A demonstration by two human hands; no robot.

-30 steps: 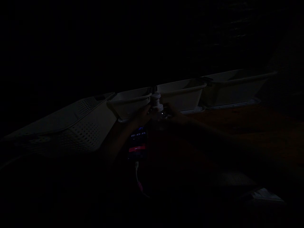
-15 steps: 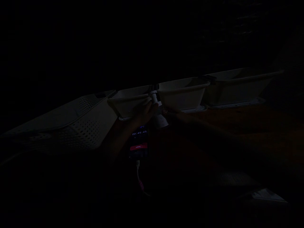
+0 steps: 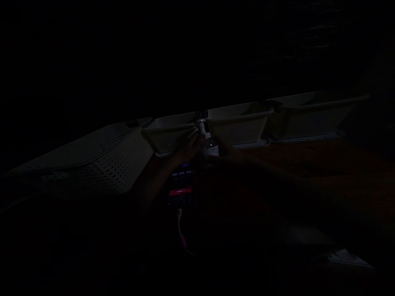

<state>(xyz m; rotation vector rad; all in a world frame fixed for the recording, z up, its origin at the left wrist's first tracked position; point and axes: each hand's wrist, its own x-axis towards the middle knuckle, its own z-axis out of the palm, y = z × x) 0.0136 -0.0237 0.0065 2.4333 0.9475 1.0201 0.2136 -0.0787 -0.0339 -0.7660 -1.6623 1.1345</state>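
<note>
The scene is very dark. A small bottle (image 3: 206, 142) with a pale cap stands tilted between my two hands, just in front of a row of white bins. My left hand (image 3: 189, 149) curls round its left side near the cap. My right hand (image 3: 228, 155) grips it from the right, lower down. Fingers on both hands look closed round the bottle, though the dim light hides detail.
Three white bins (image 3: 237, 123) stand in a row at the back of a brown table (image 3: 308, 164). A perforated white basket (image 3: 92, 160) lies at the left. A lit phone (image 3: 181, 185) showing a timer lies near my left wrist, with a cable (image 3: 180, 230) plugged in.
The bottle was upright, tipped over half a second ago, and now stands more upright again. Both hands stay on it. The phone timer has advanced by a second.
</note>
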